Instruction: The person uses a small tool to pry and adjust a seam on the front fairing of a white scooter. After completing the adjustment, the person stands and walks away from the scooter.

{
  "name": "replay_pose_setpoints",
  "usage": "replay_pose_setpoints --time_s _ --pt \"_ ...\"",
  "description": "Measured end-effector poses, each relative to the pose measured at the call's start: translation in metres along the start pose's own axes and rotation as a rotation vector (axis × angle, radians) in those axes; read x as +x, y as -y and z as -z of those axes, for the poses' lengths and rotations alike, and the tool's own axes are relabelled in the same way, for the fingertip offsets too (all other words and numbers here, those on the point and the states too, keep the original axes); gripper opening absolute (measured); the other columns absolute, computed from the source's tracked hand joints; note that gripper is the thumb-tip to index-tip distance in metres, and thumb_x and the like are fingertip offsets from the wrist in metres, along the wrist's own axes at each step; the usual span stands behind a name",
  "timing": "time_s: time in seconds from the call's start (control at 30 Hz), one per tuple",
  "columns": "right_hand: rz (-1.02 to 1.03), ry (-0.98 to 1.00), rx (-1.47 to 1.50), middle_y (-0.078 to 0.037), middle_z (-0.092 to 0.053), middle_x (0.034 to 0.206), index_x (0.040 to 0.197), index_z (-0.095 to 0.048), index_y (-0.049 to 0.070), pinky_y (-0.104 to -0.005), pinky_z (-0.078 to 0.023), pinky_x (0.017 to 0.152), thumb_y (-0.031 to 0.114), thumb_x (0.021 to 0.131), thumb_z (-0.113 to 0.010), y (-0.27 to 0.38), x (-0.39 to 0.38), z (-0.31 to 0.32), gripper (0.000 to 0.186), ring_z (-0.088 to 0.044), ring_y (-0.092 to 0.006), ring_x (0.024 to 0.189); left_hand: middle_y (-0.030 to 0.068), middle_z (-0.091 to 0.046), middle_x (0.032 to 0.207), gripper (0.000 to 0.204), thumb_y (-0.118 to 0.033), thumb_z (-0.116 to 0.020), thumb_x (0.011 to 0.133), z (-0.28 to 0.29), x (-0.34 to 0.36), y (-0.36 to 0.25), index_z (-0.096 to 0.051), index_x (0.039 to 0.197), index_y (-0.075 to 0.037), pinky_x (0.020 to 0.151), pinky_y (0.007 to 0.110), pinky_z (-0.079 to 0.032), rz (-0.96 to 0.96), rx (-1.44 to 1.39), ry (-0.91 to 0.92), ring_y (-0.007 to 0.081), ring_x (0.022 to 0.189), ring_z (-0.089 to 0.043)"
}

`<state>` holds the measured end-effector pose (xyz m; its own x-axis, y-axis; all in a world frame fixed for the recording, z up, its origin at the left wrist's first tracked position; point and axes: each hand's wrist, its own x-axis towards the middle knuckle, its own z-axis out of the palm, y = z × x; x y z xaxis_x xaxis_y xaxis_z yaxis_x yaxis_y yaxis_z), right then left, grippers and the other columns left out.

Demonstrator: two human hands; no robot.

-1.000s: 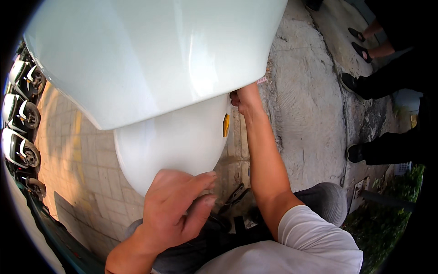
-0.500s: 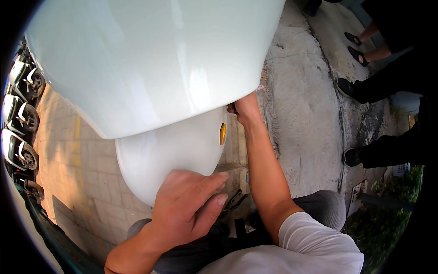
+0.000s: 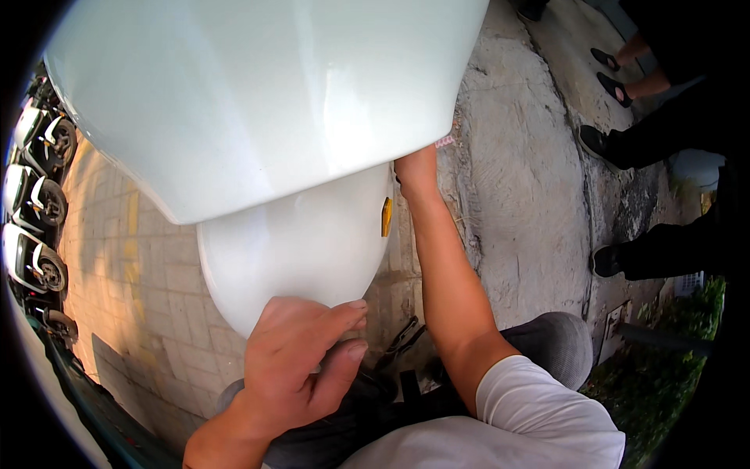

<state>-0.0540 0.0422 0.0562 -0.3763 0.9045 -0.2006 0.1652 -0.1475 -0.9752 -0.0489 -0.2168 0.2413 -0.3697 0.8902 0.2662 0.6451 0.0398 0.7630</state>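
Observation:
A large, glossy pale panel (image 3: 258,94) overhangs a smaller white curved piece (image 3: 297,234) with a yellow reflector (image 3: 386,216) on its right side. My left hand (image 3: 301,359) is at the lower edge of the curved piece, its thumb and forefinger loosely bent and apart, with nothing visible between them. My right hand (image 3: 416,170) reaches up beside the reflector to the lower edge of the big panel, where its fingers disappear underneath; what they touch or hold is hidden.
Parked white scooters (image 3: 27,258) line the far left beside paving (image 3: 133,258). Cracked concrete (image 3: 516,195) lies at right, where other people's legs and dark shoes (image 3: 605,262) appear. My grey-clad knee (image 3: 558,348) is below, near green plants (image 3: 648,375).
The view dipped and came back, so the panels and both hands shifted slightly down, then up in the picture. My right hand's fingertips show less now beneath the panel edge.

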Motion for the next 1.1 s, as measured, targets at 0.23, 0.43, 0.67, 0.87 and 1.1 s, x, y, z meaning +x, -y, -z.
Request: replay_pose_setpoints --time_s 0.23,0.43,0.67,0.87,1.1 --pt "-0.725 0.675 0.774 0.007 -0.028 0.055 0.091 -0.053 0.013 -0.0229 -0.018 0.038 0.026 0.097 -0.048 -0.015 0.035 0.040 0.015 -0.024 -0.0058 0.043 0.0043 -0.067 0.083 0.035 0.000 -0.068 0.073 -0.006 0.008 0.000 -0.063 0.107 -0.001 0.066 0.032 -0.043 0.001 0.018 0.011 0.0216 0.070 -0.061" --pt "-0.806 0.735 0.916 0.007 -0.028 0.057 0.098 -0.053 0.013 -0.0216 -0.019 0.039 0.029 0.098 -0.047 -0.020 0.036 0.040 0.018 -0.022 -0.0062 0.043 0.0107 -0.068 0.083 0.026 -0.001 -0.061 0.080 -0.015 0.018 -0.008 -0.062 0.105 0.002 0.070 0.030 -0.047 0.012 0.043 0.042 0.0229 0.072 -0.062" --pt "0.189 -0.012 -0.193 -0.013 -0.061 0.073 0.095 -0.062 0.003 -0.0407 -0.043 0.054 0.023 0.094 -0.050 -0.018 0.006 0.009 0.024 -0.059 -0.0309 0.063 0.0100 -0.069 0.083 0.027 0.000 -0.061 0.078 -0.011 0.010 -0.016 -0.062 0.106 0.001 0.070 0.031 -0.047 -0.011 0.014 0.049 0.0225 0.072 -0.062" --pt "0.177 -0.133 -0.354 -0.021 -0.066 0.092 0.097 -0.064 0.004 -0.0471 -0.047 0.075 0.024 0.093 -0.049 -0.008 -0.003 -0.005 0.026 -0.062 -0.0414 0.087 0.0097 -0.069 0.081 0.026 -0.002 -0.061 0.079 -0.003 -0.003 -0.016 -0.063 0.104 0.001 0.070 0.031 -0.046 -0.010 0.041 0.018 0.0222 0.072 -0.062" --pt "-0.264 0.169 0.197 -0.005 -0.050 0.058 0.093 -0.060 0.005 -0.0344 -0.033 0.041 0.024 0.096 -0.047 0.002 0.006 0.007 0.023 -0.046 -0.0208 0.046 0.0104 -0.069 0.081 0.025 -0.003 -0.061 0.080 -0.003 -0.002 -0.008 -0.062 0.104 0.001 0.069 0.031 -0.046 -0.004 0.031 0.011 0.0227 0.070 -0.062"
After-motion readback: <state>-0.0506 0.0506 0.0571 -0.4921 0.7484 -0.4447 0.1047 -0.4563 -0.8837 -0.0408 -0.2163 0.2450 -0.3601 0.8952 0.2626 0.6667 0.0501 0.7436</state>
